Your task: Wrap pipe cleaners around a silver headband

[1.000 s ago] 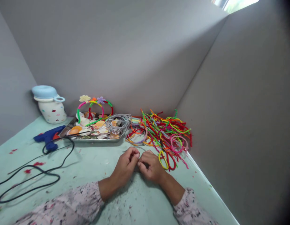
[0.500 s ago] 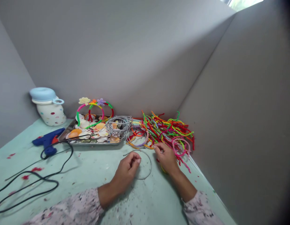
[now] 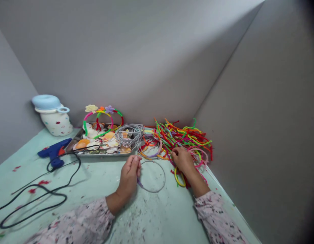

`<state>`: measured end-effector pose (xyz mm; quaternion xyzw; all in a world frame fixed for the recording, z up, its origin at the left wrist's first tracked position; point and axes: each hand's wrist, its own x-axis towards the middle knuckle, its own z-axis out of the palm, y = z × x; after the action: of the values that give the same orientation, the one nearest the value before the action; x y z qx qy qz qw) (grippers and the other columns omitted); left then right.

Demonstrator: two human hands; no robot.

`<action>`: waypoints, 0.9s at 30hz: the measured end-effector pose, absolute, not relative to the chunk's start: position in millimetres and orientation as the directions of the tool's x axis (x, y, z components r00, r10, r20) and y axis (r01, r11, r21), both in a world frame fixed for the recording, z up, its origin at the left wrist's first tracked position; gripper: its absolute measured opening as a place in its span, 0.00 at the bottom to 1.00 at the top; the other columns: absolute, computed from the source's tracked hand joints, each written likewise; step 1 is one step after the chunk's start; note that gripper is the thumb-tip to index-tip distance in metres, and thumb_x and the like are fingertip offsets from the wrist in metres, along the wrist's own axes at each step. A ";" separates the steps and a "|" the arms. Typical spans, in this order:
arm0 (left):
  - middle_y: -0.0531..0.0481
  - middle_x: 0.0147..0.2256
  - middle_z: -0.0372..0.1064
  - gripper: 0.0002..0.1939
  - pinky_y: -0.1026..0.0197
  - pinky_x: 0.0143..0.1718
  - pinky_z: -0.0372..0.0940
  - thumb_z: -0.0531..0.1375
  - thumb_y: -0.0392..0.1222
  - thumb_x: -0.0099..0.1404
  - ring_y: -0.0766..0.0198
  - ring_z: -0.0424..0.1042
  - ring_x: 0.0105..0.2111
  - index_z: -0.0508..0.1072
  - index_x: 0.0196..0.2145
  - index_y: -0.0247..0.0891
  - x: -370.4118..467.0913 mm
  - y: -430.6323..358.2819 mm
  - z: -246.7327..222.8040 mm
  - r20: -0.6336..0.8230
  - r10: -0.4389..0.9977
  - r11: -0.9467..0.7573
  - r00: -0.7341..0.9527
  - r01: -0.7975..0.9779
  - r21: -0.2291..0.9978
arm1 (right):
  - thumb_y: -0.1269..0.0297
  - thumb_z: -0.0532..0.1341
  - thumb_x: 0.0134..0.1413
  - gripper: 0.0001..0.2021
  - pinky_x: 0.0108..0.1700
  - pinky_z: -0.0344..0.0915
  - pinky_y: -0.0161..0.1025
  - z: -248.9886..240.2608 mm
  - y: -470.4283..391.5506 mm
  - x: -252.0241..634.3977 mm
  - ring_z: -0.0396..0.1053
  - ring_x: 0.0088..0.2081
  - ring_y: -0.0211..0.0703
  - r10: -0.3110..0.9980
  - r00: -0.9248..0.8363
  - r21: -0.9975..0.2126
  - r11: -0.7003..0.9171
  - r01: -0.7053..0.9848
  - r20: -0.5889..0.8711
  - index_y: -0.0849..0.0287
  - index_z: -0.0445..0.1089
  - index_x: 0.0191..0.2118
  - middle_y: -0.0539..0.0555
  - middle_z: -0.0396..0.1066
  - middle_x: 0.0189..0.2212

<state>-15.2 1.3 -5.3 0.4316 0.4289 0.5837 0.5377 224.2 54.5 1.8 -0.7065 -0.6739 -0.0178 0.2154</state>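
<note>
My left hand is closed around one side of a grey wire ring that is held just above the table. A short purple wrap shows on the wire below my fingers. My right hand reaches over the near side of a heap of coloured pipe cleaners. Its fingers are bent and pressed together among them; what they pinch, if anything, is hidden. Beside that wrist lies a yellow loop, and a pink ring rests on the heap's right side.
Behind my left hand stands a metal tray of shells, with a coil of grey wire and flower-topped hoops. To the left are a blue glue gun, its black cord and a lidded white jar. Walls border the table.
My right hand has moved up and forward onto the pipe cleaners, uncovering the yellow loop. My left hand has shifted left and turned more upright with the wire ring; the purple wrap now shows.
</note>
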 end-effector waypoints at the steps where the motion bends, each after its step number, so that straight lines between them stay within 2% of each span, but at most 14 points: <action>1: 0.56 0.25 0.57 0.17 0.70 0.19 0.50 0.54 0.55 0.65 0.74 0.54 0.19 0.68 0.36 0.37 -15.8 3.7 -5.7 0.037 0.996 -0.058 -0.078 -0.285 0.957 | 0.64 0.58 0.56 0.09 0.39 0.58 0.37 0.8 54.2 223.9 0.69 0.37 0.44 0.945 0.089 -0.276 0.001 0.961 0.314 0.58 0.74 0.36 0.55 0.72 0.35; 6: 0.57 0.24 0.58 0.17 0.71 0.19 0.50 0.57 0.56 0.63 0.74 0.54 0.19 0.69 0.35 0.37 -17.1 8.9 -4.4 0.020 0.991 -0.065 -0.135 -0.339 0.938 | 0.65 0.57 0.54 0.08 0.38 0.56 0.37 -0.7 53.7 223.1 0.67 0.34 0.44 0.947 0.103 -0.280 -0.015 0.960 0.303 0.59 0.74 0.32 0.55 0.71 0.32; 11: 0.57 0.24 0.58 0.17 0.72 0.18 0.50 0.57 0.55 0.63 0.75 0.54 0.19 0.68 0.34 0.36 -17.0 10.8 -2.7 0.001 0.986 -0.064 -0.168 -0.371 0.926 | 0.66 0.56 0.52 0.09 0.34 0.56 0.36 2.1 55.8 225.4 0.67 0.32 0.43 0.948 0.144 -0.351 -0.037 0.936 0.284 0.59 0.72 0.29 0.55 0.71 0.30; 18: 0.57 0.24 0.58 0.17 0.72 0.18 0.49 0.57 0.55 0.64 0.75 0.53 0.19 0.69 0.34 0.36 -16.6 10.9 -5.9 -0.002 0.993 -0.039 -0.118 -0.346 0.937 | 0.64 0.55 0.52 0.09 0.31 0.58 0.34 13.2 57.7 232.3 0.69 0.30 0.40 0.964 0.164 -0.498 -0.040 0.866 0.207 0.57 0.72 0.30 0.49 0.74 0.27; 23: 0.57 0.24 0.57 0.16 0.71 0.19 0.50 0.55 0.54 0.65 0.74 0.53 0.20 0.67 0.34 0.37 -17.0 10.3 -7.9 0.002 0.997 -0.023 -0.072 -0.287 0.958 | 0.63 0.55 0.51 0.09 0.31 0.57 0.36 16.2 58.9 236.6 0.69 0.30 0.43 0.953 0.228 -0.524 -0.092 0.847 0.200 0.57 0.72 0.30 0.52 0.74 0.27; 27: 0.57 0.23 0.56 0.16 0.71 0.19 0.49 0.55 0.54 0.65 0.74 0.53 0.20 0.67 0.33 0.37 -17.0 10.6 -10.1 -0.012 0.998 -0.003 -0.058 -0.255 0.967 | 0.61 0.56 0.51 0.09 0.29 0.58 0.34 12.3 59.6 238.0 0.69 0.27 0.41 0.972 0.164 -0.560 -0.041 0.827 0.171 0.56 0.73 0.31 0.50 0.74 0.25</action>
<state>-17.0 10.6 -10.1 0.4156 0.4474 0.5733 0.5463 238.0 59.6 12.3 -0.7099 -0.6336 0.1290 0.2794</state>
